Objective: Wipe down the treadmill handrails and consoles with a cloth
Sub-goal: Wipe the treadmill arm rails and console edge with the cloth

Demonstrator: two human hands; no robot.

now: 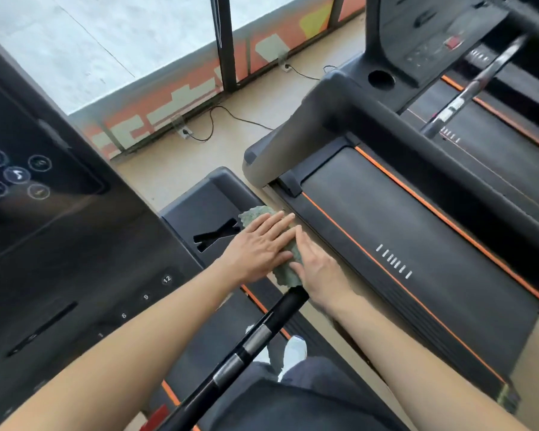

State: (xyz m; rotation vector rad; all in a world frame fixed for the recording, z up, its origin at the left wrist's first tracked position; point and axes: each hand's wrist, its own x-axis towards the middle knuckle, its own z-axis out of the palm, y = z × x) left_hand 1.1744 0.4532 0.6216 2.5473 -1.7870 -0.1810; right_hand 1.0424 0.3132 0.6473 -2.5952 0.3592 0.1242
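A crumpled grey-green cloth (pixel 288 269) lies on the right end of the dark console tray (pixel 199 209) of the treadmill in front of me. My left hand (pixel 259 247) lies flat on the cloth with straight fingers. My right hand (pixel 319 272) presses its right side, fingers straight and pointing forward. Most of the cloth is hidden under both hands. A black handrail with silver sensor bands (pixel 246 346) runs from the lower middle up to the cloth. The dark touchscreen console (pixel 28 188) with round icons fills the left side.
A second treadmill stands to the right, with its orange-striped belt (pixel 402 244), thick black handrail (pixel 433 163) and cup holder (pixel 381 79). Power cables (pixel 227 115) trail over the beige floor by the window wall. My white shoe (pixel 294 349) shows below.
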